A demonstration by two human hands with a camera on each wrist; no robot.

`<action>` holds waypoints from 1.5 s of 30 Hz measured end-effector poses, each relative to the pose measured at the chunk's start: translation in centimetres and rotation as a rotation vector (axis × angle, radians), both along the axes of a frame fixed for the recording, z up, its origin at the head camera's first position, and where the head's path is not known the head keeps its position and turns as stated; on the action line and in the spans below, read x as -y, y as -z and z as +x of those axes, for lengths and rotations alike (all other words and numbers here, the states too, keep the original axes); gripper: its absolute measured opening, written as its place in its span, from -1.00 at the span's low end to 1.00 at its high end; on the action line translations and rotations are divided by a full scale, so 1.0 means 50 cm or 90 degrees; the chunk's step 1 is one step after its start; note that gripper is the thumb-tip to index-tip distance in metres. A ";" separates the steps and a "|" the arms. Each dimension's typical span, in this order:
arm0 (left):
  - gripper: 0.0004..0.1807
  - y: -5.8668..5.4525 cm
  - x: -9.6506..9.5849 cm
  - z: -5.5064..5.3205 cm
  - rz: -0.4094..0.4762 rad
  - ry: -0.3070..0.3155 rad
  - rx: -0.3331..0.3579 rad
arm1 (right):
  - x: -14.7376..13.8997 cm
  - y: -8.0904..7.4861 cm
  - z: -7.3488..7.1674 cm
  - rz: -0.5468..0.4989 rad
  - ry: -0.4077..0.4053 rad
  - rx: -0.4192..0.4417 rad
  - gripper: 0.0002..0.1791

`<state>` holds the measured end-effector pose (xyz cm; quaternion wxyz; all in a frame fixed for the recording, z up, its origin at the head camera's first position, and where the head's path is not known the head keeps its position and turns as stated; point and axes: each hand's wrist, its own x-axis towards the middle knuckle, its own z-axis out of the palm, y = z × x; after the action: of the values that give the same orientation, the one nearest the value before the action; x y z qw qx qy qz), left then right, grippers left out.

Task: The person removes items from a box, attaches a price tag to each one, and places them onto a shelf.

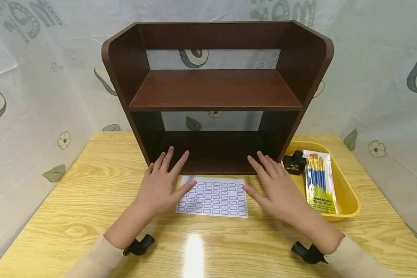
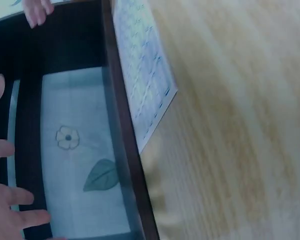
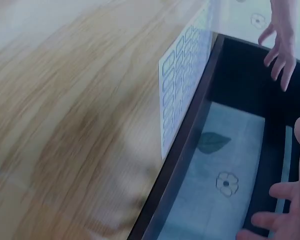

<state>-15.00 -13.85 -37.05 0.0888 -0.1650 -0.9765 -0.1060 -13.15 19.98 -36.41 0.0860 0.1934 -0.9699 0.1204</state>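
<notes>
Shelf (image 1: 215, 90) near left hand (image 1: 158, 188) and right hand (image 1: 279, 189), both empty with fingers apart, best touched gently, without bumping paper (image 1: 212, 200).

The head camera is looking forward and down from above the near side of the table (image 1: 73, 193). It is viewing from farthest back, framing the whole bookshelf (image 1: 215, 90) and, alone of the three, the yellow tray (image 1: 347, 197). The left wrist camera is viewing from close in, its picture lying roughly sideways: the bookshelf is filling the left, the table the right, and the right hand (image 1: 278, 187) is appearing at top. The right wrist camera, equally close, is mirroring this layout, with the left hand (image 1: 160, 187) showing at upper right. All three views are sharing the printed sheet (image 1: 212, 197), both hands and the lower compartment, through which the same leaf (image 1: 193, 123) and flower (image 1: 215, 114) are showing.
</notes>
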 end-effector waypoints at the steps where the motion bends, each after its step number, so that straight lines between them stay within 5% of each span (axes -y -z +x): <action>1: -0.06 -0.003 0.003 -0.003 0.013 -0.003 -0.013 | -0.005 -0.003 0.000 -0.012 -0.003 0.000 -0.13; 12: -0.34 -0.027 0.078 -0.038 0.199 -0.018 -0.218 | -0.094 -0.034 0.016 -0.106 0.037 0.001 -0.51; 20: -0.61 -0.019 0.119 -0.056 0.360 -0.049 -0.275 | -0.229 -0.041 -0.009 -0.130 0.125 -0.024 -0.68; 29: -0.49 -0.025 0.142 -0.082 0.483 -0.108 -0.177 | -0.301 -0.033 -0.025 -0.099 0.190 0.095 -0.56; 36: -0.51 -0.022 0.142 -0.101 0.494 -0.103 -0.139 | -0.307 -0.032 -0.036 -0.058 0.211 0.189 -0.46; 41: -0.58 -0.020 0.136 -0.111 0.479 -0.112 -0.139 | -0.302 -0.027 -0.038 -0.051 0.219 0.225 -0.61; 45: -0.60 -0.019 0.133 -0.115 0.475 -0.109 -0.141 | -0.305 -0.020 -0.039 -0.042 0.218 0.235 -0.55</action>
<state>-20.75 -20.47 -36.10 0.2561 -0.0502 -0.8658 -0.4270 -15.10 35.21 -35.41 -0.0673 -0.0016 -0.9833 0.1693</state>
